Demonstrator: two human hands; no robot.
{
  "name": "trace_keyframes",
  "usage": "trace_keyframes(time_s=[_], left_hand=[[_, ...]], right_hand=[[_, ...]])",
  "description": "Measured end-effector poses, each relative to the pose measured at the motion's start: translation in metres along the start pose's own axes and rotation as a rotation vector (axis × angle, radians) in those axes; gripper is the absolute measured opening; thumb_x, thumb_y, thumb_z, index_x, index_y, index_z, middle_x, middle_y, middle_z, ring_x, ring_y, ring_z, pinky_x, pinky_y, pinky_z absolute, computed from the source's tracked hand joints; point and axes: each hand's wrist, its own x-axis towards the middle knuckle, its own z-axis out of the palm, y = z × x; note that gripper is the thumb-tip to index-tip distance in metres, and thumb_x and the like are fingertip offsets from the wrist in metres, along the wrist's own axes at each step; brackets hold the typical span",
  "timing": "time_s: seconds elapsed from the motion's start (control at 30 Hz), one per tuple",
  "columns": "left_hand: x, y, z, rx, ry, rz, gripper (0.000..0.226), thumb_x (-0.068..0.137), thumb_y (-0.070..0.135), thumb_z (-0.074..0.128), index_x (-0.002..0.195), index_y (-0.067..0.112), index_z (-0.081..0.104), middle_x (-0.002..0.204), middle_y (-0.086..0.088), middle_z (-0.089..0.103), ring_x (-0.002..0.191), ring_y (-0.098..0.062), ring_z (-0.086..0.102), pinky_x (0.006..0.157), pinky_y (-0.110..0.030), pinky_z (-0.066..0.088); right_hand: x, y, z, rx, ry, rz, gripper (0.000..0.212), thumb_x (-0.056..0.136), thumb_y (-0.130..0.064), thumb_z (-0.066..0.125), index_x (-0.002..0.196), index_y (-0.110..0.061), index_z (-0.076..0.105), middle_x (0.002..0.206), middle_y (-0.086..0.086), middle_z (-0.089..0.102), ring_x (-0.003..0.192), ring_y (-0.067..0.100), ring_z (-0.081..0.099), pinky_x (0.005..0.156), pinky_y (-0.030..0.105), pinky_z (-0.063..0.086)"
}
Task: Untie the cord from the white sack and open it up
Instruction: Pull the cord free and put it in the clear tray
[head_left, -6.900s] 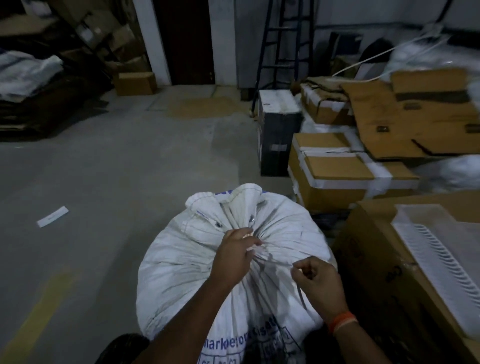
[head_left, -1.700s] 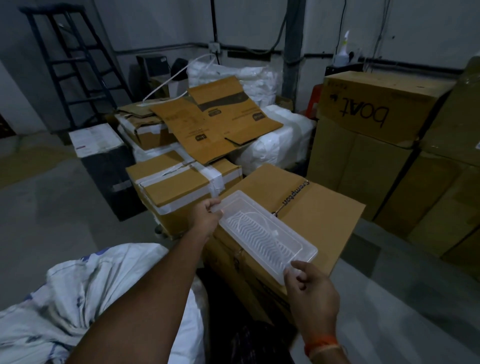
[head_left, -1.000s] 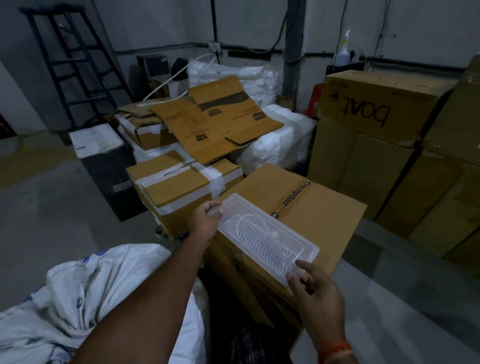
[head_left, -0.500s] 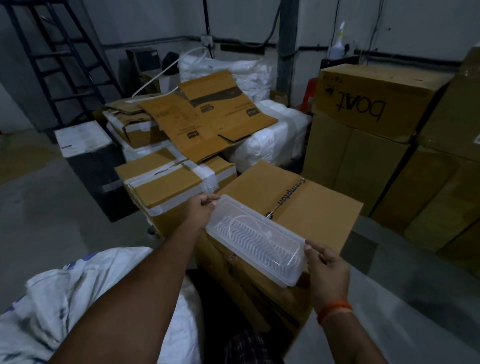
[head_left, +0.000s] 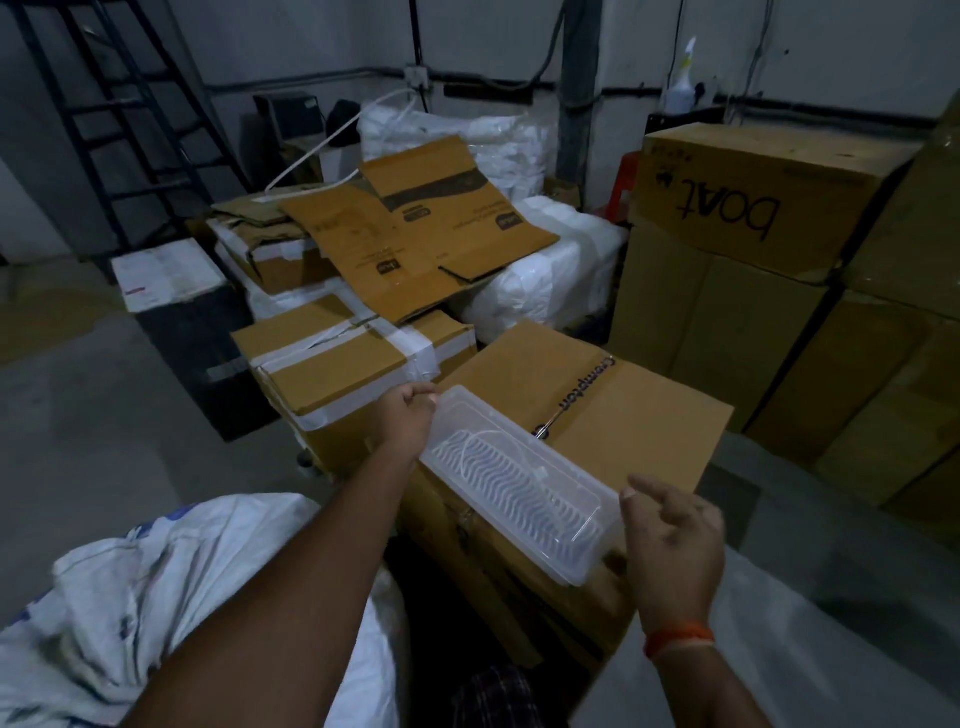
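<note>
The white sack (head_left: 171, 613) lies in the lower left of the frame, under the left arm and well apart from both hands. The cord cannot be told for sure; a thin white string seems to lie inside the clear tray (head_left: 519, 488), but the light is poor.

The left hand (head_left: 408, 415) is in the middle of the frame and pinches the far corner of the clear tray. The right hand (head_left: 670, 535) is at the lower right, just beside the near end of the tray, with its fingers spread and loose. It holds nothing.

The tray sits slanted on the near edge of a brown box (head_left: 597, 421). More boxes crowd behind and to the right. A big box with "boat" on it (head_left: 753, 202) stands at the upper right. Bare grey floor (head_left: 104, 441) gives open room on the left, and a black ladder (head_left: 119, 119) stands at the upper left.

Half a second ago the right hand touched the end of the tray. Now it has come off it, and the fingers have opened wider. The left hand keeps its pinch on the same corner.
</note>
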Motion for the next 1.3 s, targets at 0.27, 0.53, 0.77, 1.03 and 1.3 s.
trace_keyframes(time_s=[0.27,0.53,0.77,1.03,1.3], left_hand=[[-0.075,-0.020,-0.002,-0.132,0.216,-0.087,0.014,0.092,0.022,0.074,0.094,0.036,0.071,0.110,0.005,0.070,0.097,-0.019,0.066,0.089,-0.041,0.060],[-0.110,-0.033,0.017,-0.236,0.026,-0.152,0.012,0.090,0.027,0.077,0.093,0.037,0.070,0.101,0.012,0.070,0.100,-0.017,0.070,0.093,-0.044,0.061],[-0.108,-0.038,0.022,-0.216,0.072,-0.166,0.024,0.086,0.022,0.082,0.082,0.041,0.069,0.102,0.005,0.074,0.095,-0.021,0.073,0.086,-0.047,0.065],[-0.115,-0.030,0.014,-0.158,0.064,-0.158,0.017,0.089,0.024,0.079,0.094,0.037,0.070,0.108,0.009,0.072,0.099,-0.015,0.070,0.088,-0.036,0.062],[-0.136,-0.053,-0.053,-0.172,0.129,-0.152,0.018,0.089,0.028,0.076,0.105,0.037,0.073,0.113,0.011,0.074,0.105,-0.015,0.070,0.092,-0.045,0.062]], right_hand=[[0.054,-0.055,0.040,-0.314,-0.632,-0.388,0.016,0.092,-0.024,0.070,0.106,-0.027,0.078,0.109,-0.014,0.073,0.105,0.004,0.063,0.090,0.024,0.050],[0.069,-0.047,0.060,-0.510,-0.785,-0.511,0.025,0.095,-0.020,0.066,0.116,-0.027,0.075,0.126,-0.007,0.071,0.112,0.010,0.061,0.090,0.019,0.040],[0.070,-0.039,0.062,-0.478,-0.766,-0.456,0.024,0.093,-0.021,0.067,0.114,-0.028,0.076,0.122,-0.009,0.072,0.100,0.004,0.057,0.089,0.022,0.043],[0.067,-0.040,0.063,-0.492,-0.765,-0.450,0.025,0.094,-0.023,0.066,0.117,-0.028,0.075,0.127,-0.006,0.070,0.116,0.015,0.062,0.102,0.032,0.048],[0.020,-0.059,0.064,-0.382,-0.585,-0.683,0.020,0.088,-0.026,0.074,0.107,-0.032,0.076,0.112,-0.002,0.070,0.107,0.018,0.061,0.097,0.039,0.051]])
